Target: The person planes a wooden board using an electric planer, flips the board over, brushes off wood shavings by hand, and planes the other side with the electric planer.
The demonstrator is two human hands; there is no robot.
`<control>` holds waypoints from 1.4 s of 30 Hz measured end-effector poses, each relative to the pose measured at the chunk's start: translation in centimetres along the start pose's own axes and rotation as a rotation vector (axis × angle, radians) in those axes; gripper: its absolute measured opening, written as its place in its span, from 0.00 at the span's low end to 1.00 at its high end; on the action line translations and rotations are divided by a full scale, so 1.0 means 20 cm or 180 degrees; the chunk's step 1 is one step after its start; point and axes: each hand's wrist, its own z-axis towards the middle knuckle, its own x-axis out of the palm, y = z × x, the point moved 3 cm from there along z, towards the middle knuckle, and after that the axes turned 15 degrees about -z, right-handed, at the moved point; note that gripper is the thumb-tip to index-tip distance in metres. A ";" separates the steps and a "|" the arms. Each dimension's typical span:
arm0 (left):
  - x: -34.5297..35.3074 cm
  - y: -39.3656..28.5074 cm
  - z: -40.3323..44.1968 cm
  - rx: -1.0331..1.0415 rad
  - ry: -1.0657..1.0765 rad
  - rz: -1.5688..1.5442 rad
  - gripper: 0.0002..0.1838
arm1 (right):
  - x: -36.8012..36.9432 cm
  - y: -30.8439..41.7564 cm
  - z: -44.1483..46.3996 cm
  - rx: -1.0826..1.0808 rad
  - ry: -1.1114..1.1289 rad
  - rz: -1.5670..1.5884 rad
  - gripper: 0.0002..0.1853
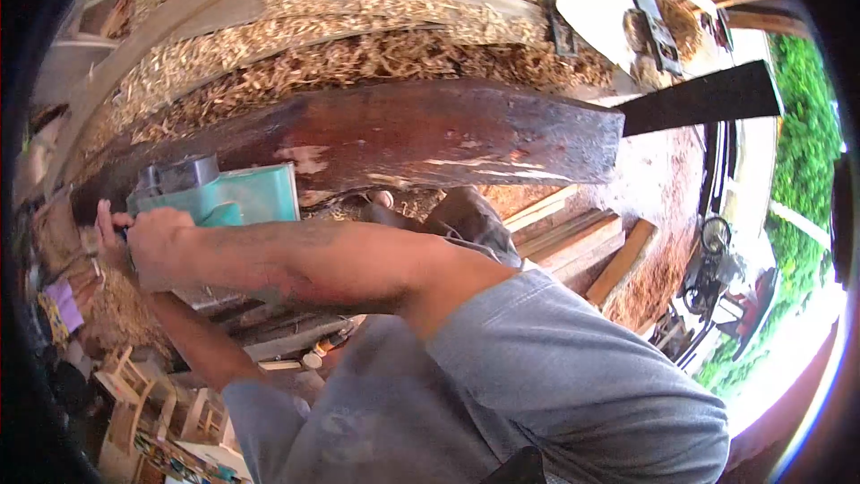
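— Grey shirt [573, 367] nearest the camera: confirmed. State the position of the planer.
— The teal planer [260, 195] is toward the left side of the view, over the lower edge of the dark beam [403, 125]. Its contact face is hidden.
— State of the right hand?
— The right hand [163, 237] is curled closed on the left end of the planer. The bare right arm [322, 255] extends across the view, below the planer.
— State of the left hand?
— The left hand [109, 226] is just beyond the right hand, partly covered by it. Some fingers are visible; how far it is open, and whether it has hold of the planer, cannot be told.
— Describe the beam.
— Reddish brown, with a rough face and pale streaks. It runs from the left side to a squared end at the right.
— Items beyond the beam?
— Curled shavings [358, 49] lie along its upper side, among long pale boards. At upper right, a metal tool [658, 27] lies beside a white panel [591, 0]. A black board [703, 100] projects past the squared end.
— Remaining surroundings?
— Planks [573, 246] lie below the beam. Farther right are a wheel [715, 237] and green foliage [802, 116]. Wooden frames [125, 376] occupy the lower left.
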 end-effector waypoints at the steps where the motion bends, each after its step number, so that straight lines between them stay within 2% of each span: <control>1: 0.03 -0.10 0.02 0.0517 -0.0082 0.0367 0.15 | 0.01 -0.02 0.00 0.0140 -0.0097 -0.0009 0.11; 3: 0.11 -0.33 0.04 -0.0610 -0.0203 -0.0478 0.09 | -0.18 -0.14 -0.20 0.0055 -0.0017 -0.0037 0.12; 5: 0.18 -0.62 0.01 -0.1768 -0.0312 -0.1313 0.07 | -0.41 -0.32 -0.47 -0.0203 0.0313 -0.0108 0.13; 7: 0.29 -0.87 -0.05 -0.1930 -0.0301 -0.1759 0.10 | -0.57 -0.51 -0.71 -0.0422 0.0610 -0.0514 0.15; 8: 0.38 -1.05 -0.07 -0.2421 -0.0404 -0.2429 0.12 | -0.64 -0.62 -0.84 0.0017 0.0826 -0.0340 0.15; 9: 0.47 -1.23 -0.09 -0.2931 -0.0609 -0.3056 0.14 | -0.78 -0.70 -0.98 0.0459 0.1227 -0.0573 0.17; 10: 0.53 -1.47 -0.07 -0.2747 -0.0569 -0.3100 0.13 | -0.87 -0.80 -1.14 0.0647 0.1274 -0.0765 0.20; 11: 0.58 -1.72 -0.04 -0.2885 -0.0487 -0.3461 0.11 | -0.99 -0.89 -1.28 0.0993 0.1595 -0.0907 0.23; 12: 0.72 -1.87 -0.11 -0.2647 -0.0525 -0.3995 0.10 | -1.06 -1.00 -1.44 0.0970 0.1235 -0.1095 0.24; 13: 0.78 -2.08 -0.10 -0.2649 -0.0271 -0.3921 0.10 | -1.14 -1.12 -1.59 0.0924 0.1073 -0.1045 0.24; 14: 0.82 -2.28 -0.08 -0.2904 0.0101 -0.4113 0.10 | -1.23 -1.21 -1.73 0.0839 0.0814 -0.0961 0.22; 15: 0.88 -2.43 -0.07 -0.2651 0.0450 -0.3667 0.10 | -1.30 -1.33 -1.87 0.0912 0.0866 -0.0946 0.21; 17: 0.99 -2.78 -0.03 -0.2019 0.0687 -0.3718 0.11 | -1.46 -1.52 -2.15 0.1249 0.0772 -0.0847 0.21; 18: 1.11 -2.95 -0.07 -0.1703 0.0507 -0.4122 0.10 | -1.54 -1.60 -2.28 0.1409 0.0744 -0.1023 0.22; 19: 1.17 -3.10 -0.06 -0.1557 0.0686 -0.4312 0.10 | -1.59 -1.72 -2.44 0.1644 0.0595 -0.1234 0.22; 20: 1.23 -3.24 -0.07 -0.1413 0.0864 -0.4488 0.09 | -1.67 -1.78 -2.54 0.2138 0.0849 -0.1143 0.23; 22: 1.33 -3.50 -0.09 -0.1362 0.0785 -0.4867 0.08 | -1.75 -1.95 -2.76 0.2158 0.0619 -0.0902 0.19; 23: 1.38 -3.59 -0.12 -0.1457 0.0964 -0.4945 0.07 | -1.77 -2.02 -2.85 0.2073 0.0604 -0.0839 0.18; 24: 1.41 -3.64 -0.13 -0.1537 0.1127 -0.5023 0.07 | -1.79 -2.05 -2.87 0.1979 0.0577 -0.0789 0.17; 26: 1.41 -3.65 -0.13 -0.1456 0.1011 -0.4947 0.06 | -1.79 -2.04 -2.87 0.1666 0.0413 -0.0718 0.17; 28: 1.37 -3.59 -0.12 -0.1741 0.1238 -0.4918 0.06 | -1.75 -2.01 -2.84 0.1725 0.0431 -0.0572 0.17; 31: 1.30 -3.44 -0.10 -0.1823 0.0983 -0.4615 0.07 | -1.69 -1.92 -2.72 0.1631 0.0647 -0.0627 0.19; 34: 1.21 -3.24 -0.11 -0.2082 0.0974 -0.4359 0.09 | -1.61 -1.77 -2.55 0.1464 0.0662 -0.0585 0.20; 37: 1.10 -2.99 -0.08 -0.2720 0.0881 -0.4564 0.10 | -1.51 -1.61 -2.32 0.1184 0.0695 -0.0440 0.22; 40: 1.01 -2.67 -0.03 -0.2710 0.0342 -0.4582 0.12 | -1.39 -1.46 -2.07 0.1144 0.0797 -0.0492 0.23; 42: 0.91 -2.43 0.01 -0.2686 0.0205 -0.4356 0.14 | -1.31 -1.30 -1.85 0.0396 0.0361 -0.0466 0.23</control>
